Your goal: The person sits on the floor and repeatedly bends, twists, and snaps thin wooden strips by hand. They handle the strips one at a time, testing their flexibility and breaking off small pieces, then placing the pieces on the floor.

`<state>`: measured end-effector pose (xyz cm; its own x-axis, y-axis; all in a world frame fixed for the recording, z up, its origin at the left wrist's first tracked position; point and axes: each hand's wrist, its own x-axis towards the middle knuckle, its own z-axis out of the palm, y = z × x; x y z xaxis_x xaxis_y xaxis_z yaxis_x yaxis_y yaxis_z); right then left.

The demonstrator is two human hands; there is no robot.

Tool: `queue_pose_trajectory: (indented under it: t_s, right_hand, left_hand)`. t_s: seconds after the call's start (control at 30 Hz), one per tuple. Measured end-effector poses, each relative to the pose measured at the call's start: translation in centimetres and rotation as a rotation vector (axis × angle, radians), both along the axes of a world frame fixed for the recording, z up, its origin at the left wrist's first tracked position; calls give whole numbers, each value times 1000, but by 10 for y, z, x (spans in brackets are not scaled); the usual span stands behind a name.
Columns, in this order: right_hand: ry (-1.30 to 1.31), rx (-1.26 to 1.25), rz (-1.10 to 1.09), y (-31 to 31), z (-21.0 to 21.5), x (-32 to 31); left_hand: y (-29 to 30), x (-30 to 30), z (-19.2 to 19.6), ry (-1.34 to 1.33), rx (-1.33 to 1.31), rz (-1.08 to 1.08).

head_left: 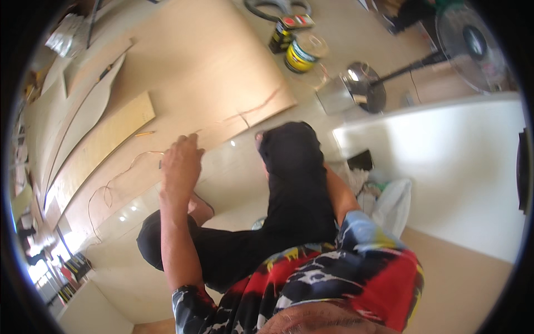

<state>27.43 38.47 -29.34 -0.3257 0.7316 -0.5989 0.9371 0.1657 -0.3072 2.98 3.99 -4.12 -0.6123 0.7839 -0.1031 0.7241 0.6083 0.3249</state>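
Note:
My left hand [182, 161] is over the near edge of a large brown sheet [189, 61] spread on the floor. Its fingers curl downward, and what they hold, if anything, is hidden. A thin cord [129, 167] runs across the sheet up to this hand. Just beyond lies a yellow pencil [146, 133]. On the right, my right forearm [340, 192] passes behind my bent, black-trousered knee [292, 147], which hides the right hand. Near that knee, a dark line [245, 119] and a reddish streak mark the sheet's corner.
A long pale curved strip [105, 150] lies across the sheet's left. Beyond its right edge stand a yellow-and-black tub [303, 54] and a dark tin [283, 34]. A standing fan [467, 42] is at far right, above a white panel [445, 161]. Plastic bags [392, 206] lie beside me.

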Motion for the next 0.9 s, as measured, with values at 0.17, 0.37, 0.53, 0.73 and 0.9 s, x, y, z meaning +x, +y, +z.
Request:
queue_pose_trajectory:
  t_s: [0.17,0.37,0.53,0.73,0.9]
  right_hand:
    - [861,-542,-533,23,78,8]
    - [1459,-10,-185,-19,322,-10]
    - [2219,1108,248,-104,466,36]
    - [2065,1976,413,-138,512,37]
    - [1891,2288,681,-128,560,39]
  left_hand:
    - [5,1,4,3,58,-18]
    - [7,3,0,6,55,-54]
    - [8,6,0,-58,14,-37]
    - [9,8,-2,25,86,-79]
    - [5,7,-7,-32,-18,-33]
